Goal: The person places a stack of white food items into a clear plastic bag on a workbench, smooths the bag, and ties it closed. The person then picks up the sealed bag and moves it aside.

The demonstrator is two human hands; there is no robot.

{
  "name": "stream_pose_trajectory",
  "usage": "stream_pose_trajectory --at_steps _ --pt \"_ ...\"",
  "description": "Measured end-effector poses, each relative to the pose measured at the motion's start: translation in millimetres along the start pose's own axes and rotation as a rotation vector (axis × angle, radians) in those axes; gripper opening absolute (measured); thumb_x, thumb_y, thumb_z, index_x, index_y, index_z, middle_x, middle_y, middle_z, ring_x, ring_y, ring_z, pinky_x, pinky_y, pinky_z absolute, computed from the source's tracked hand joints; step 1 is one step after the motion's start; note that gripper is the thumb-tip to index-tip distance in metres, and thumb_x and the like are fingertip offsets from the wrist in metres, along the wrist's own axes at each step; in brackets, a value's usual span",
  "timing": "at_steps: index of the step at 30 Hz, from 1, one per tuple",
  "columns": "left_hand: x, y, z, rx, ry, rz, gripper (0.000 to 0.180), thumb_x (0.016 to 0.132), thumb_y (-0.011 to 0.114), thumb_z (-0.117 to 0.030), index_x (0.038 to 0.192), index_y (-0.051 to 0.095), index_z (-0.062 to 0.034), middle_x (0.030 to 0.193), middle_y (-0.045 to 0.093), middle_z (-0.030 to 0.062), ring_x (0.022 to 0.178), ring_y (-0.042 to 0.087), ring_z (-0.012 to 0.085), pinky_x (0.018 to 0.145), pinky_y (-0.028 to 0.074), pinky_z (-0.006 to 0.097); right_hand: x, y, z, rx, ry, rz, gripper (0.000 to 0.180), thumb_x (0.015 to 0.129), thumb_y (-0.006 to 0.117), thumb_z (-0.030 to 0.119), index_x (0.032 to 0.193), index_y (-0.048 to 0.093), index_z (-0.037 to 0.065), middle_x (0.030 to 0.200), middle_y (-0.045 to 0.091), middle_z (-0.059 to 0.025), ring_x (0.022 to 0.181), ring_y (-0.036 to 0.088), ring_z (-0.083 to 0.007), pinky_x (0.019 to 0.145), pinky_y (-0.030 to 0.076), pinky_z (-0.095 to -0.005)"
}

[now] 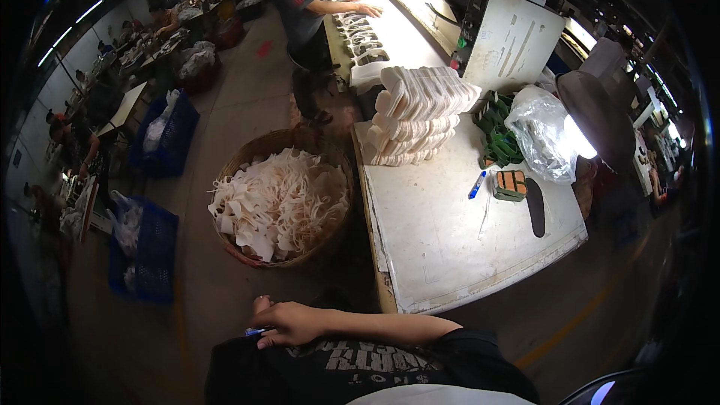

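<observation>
My right hand [289, 322] reaches across my body to the left, its fingers curled round a slim blue pen-like tool [256, 331] whose exact kind I cannot make out. My left hand does not show clearly. On the white table [450, 255] to the right are tall stacks of pale, sole-shaped sheets [420, 97]. Nearer to me lie a blue pen-like tool [477, 184], a small block with orange-brown pads [510, 184] and a black insole-shaped piece [535, 208]. Neither hand touches the table.
A round basket [349, 214] full of pale offcuts [281, 206] stands left of the table. Green strips [497, 129], a clear plastic bag [541, 135] and a lamp [579, 139] crowd its right side. A co-worker [304, 15] handles sheets at a lit bench. Blue crates [154, 255] stand left.
</observation>
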State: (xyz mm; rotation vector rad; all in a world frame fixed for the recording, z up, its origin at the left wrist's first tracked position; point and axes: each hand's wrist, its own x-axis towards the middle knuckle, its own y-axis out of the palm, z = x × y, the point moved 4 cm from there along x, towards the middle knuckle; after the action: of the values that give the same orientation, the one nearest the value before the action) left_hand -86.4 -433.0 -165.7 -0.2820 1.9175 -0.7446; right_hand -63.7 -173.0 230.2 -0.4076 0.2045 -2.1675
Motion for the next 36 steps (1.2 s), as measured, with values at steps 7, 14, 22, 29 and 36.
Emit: stream_pose_trajectory --at_steps 7,14,22,29,36 --pt "-0.5 58.8 -112.2 -0.201 0.236 0.177 0.022 0.098 0.054 -0.011 0.113 0.071 -0.0112 0.088 0.072 0.0062 0.072 0.067 0.0202 0.060 0.050 0.037 -17.8 -51.1 -5.9 0.089 0.029 -0.110 0.029 0.097 0.072 0.018 0.120 0.067 0.001 0.109 0.071 -0.0186 0.105 0.069 -0.0376 0.092 0.054 -0.0443" --pt "-21.6 129.3 -374.9 -0.149 0.567 0.401 0.024 0.096 0.051 -0.005 0.110 0.069 -0.0087 0.080 0.068 0.0035 0.061 0.058 0.0147 0.053 0.044 0.033 -6.3 -156.4 -5.8 0.229 -0.241 -0.285 0.043 0.092 0.079 0.020 0.128 0.066 0.001 0.130 0.067 -0.0155 0.120 0.065 -0.0318 0.107 0.049 -0.0422" --pt "-105.9 217.1 -613.1 -0.030 1.307 0.312 0.029 0.092 0.056 -0.012 0.116 0.072 -0.0109 0.108 0.074 0.0196 0.099 0.071 0.0339 0.087 0.054 0.044 -4.3 -234.9 -26.8 0.038 -0.025 -0.533 0.057 0.085 0.068 0.000 0.141 0.059 0.005 0.148 0.057 -0.0157 0.137 0.056 -0.0353 0.115 0.047 -0.0438" --pt "-169.7 269.6 -653.7 0.214 1.220 0.085 0.035 0.091 0.064 -0.024 0.124 0.067 -0.0138 0.139 0.055 0.0240 0.127 0.054 0.0448 0.102 0.049 0.053 -4.2 -277.2 -40.3 -0.105 0.049 -0.666 0.068 0.083 0.081 0.015 0.145 0.055 0.008 0.153 0.052 -0.0133 0.137 0.056 -0.0346 0.112 0.049 -0.0428" --pt "-179.9 261.1 -632.8 0.240 1.420 -0.276 0.045 0.081 0.076 -0.031 0.118 0.062 -0.0100 0.116 0.060 0.0165 0.111 0.059 0.0382 0.090 0.049 0.051 0.7 -309.7 -61.2 -0.058 0.114 -0.612 0.065 0.085 0.080 0.015 0.145 0.055 0.006 0.154 0.050 -0.0173 0.141 0.052 -0.0351 0.114 0.046 -0.0449"
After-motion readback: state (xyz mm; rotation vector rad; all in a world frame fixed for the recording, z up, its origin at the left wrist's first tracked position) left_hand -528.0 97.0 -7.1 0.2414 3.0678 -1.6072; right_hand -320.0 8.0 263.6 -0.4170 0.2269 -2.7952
